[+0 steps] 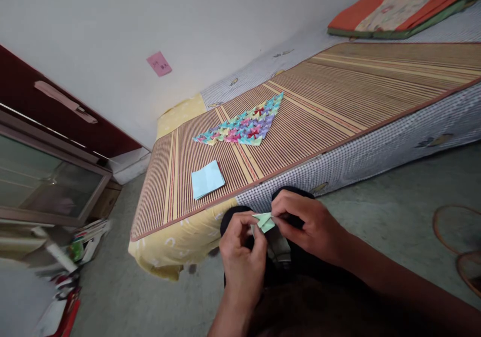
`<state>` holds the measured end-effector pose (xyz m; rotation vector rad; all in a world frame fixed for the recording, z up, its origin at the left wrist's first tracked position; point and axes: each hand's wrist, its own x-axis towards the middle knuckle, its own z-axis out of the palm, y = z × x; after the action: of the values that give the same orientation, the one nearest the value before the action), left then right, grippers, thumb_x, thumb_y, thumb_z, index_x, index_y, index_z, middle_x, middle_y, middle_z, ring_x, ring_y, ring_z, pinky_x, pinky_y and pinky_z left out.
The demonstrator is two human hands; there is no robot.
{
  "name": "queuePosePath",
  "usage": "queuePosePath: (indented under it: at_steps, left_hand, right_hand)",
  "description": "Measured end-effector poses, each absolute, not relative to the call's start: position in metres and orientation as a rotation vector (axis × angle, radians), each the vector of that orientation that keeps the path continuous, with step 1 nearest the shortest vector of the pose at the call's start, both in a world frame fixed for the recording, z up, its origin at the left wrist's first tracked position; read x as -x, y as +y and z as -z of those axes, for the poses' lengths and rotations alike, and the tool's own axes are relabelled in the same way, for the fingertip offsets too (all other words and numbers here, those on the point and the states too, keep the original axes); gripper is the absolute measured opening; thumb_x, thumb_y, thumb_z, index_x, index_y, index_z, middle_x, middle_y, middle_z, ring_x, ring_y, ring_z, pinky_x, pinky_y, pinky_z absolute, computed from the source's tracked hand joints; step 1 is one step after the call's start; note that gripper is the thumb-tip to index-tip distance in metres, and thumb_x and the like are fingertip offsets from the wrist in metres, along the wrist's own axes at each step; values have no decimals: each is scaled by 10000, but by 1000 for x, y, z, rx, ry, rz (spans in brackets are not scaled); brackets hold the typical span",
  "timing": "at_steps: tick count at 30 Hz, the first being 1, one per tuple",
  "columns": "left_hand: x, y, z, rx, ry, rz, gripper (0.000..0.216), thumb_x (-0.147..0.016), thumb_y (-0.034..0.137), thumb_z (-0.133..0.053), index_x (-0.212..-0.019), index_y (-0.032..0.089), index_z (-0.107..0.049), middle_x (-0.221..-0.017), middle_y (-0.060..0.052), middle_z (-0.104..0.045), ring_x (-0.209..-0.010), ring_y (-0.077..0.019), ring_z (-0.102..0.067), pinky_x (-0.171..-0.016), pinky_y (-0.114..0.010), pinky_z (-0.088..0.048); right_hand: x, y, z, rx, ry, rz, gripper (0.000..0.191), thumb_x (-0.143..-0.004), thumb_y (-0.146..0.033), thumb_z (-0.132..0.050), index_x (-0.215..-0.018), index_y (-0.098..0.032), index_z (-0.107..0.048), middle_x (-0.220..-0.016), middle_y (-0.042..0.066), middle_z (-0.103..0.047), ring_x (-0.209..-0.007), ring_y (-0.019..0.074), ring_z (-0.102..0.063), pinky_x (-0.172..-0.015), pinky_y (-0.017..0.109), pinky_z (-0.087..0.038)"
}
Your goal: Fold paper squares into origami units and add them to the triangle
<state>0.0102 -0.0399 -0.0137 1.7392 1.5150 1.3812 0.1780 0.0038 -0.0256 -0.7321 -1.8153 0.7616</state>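
Note:
Above my knees, both hands pinch a small piece of folded pale green paper [265, 222]. My left hand [242, 249] grips its left side between thumb and fingers. At the opposite corner, my right hand [306, 221] is closed on it with thumb and forefinger. Creases and a pointed flap show on the paper, while its edges are partly hidden by my fingertips. On the woven mat [165, 181] ahead lies a stack of light blue paper squares [207, 179]. Behind the stack is a triangular patchwork of many-coloured folded paper pieces [244, 126].
The mat covers a bed with a checked sheet [394, 131] and a yellow cloth [176, 246] at the near corner. Folded orange bedding [406, 6] lies at the far right. A glass-fronted cabinet [52, 176] and clutter stand left; a pink note [159, 64] is on the wall.

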Motion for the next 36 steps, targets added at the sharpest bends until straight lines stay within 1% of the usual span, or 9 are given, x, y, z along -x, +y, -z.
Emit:
queuePosePath:
  at_steps: [7, 11, 15, 18, 22, 27, 29, 33, 36]
  left_hand:
    - [-12, -40, 11, -1647, 1540, -1351, 124, -870, 105, -622, -898, 215, -672, -833, 7, -682, -734, -123, -651, -657, -194, -507]
    - [-12, -40, 10, -1637, 1521, -1295, 96, -891, 132, -620, -876, 204, -681, -859, -11, -682, -778, -137, -646, -720, -221, -509]
    - [-14, -41, 5, -1360, 1450, -1242, 41, -906, 227, -645, -895, 194, -667, -769, -5, -674, -703, -132, -629, -662, -218, -504]
    - [-16, -40, 0, -1190, 1370, -1230, 116, -898, 295, -677, -893, 184, -644, -700, 5, -672, -639, -126, -632, -633, -219, -518]
    - [-17, -37, -3, -1154, 1299, -1186, 186, -896, 349, -696, -881, 171, -640, -737, -16, -689, -655, -143, -670, -608, -234, -551]
    - [-11, -35, 3, -1005, 1233, -1290, 306, -948, 409, -646, -1153, 191, -583, -924, -47, -719, -725, -168, -727, -615, -262, -585]
    - [-9, -34, 6, -958, 1191, -1302, 365, -931, 400, -674, -1209, 193, -561, -976, -60, -719, -756, -180, -742, -639, -275, -596]
    - [-10, -33, 10, -962, 1135, -1301, 433, -812, 315, -816, -1153, 182, -585, -948, -46, -720, -768, -184, -752, -696, -285, -608]
    - [-13, -33, 11, -954, 1155, -1370, 391, -777, 301, -845, -1061, 182, -603, -871, -28, -729, -733, -165, -745, -713, -274, -600]
  right_hand:
    - [-174, 3, 33, 691, -1780, -695, 166, -925, -52, -532, -891, -212, -558, -857, 18, -576, -783, 155, -562, -705, 279, -464]
    - [-172, 3, 32, 772, -1732, -799, 129, -919, -90, -548, -907, -217, -566, -819, -5, -587, -720, 138, -559, -676, 261, -477]
    - [-172, 3, 28, 867, -1635, -947, 82, -911, -134, -577, -910, -214, -590, -794, -15, -615, -710, 131, -598, -672, 247, -502]
    - [-173, 4, 25, 900, -1562, -1130, 87, -892, -173, -613, -974, -203, -619, -786, -11, -643, -712, 141, -628, -662, 253, -519]
    - [-172, 7, 25, 876, -1493, -1367, 94, -899, -238, -618, -971, -183, -643, -720, -16, -636, -642, 136, -614, -595, 247, -502]
    - [-168, 11, 32, 891, -1319, -1455, 116, -895, -290, -622, -919, -178, -637, -698, -23, -628, -583, 118, -595, -556, 237, -492]
    - [-166, 12, 35, 884, -1262, -1474, 115, -882, -295, -634, -907, -182, -626, -699, -26, -637, -575, 115, -606, -557, 236, -501]
    - [-163, 12, 36, 896, -1207, -1434, 109, -875, -292, -649, -875, -197, -596, -668, -35, -634, -572, 125, -633, -558, 239, -518]
    - [-161, 9, 34, 927, -1245, -1343, 105, -891, -288, -632, -854, -197, -592, -656, -31, -632, -570, 132, -639, -552, 242, -519]
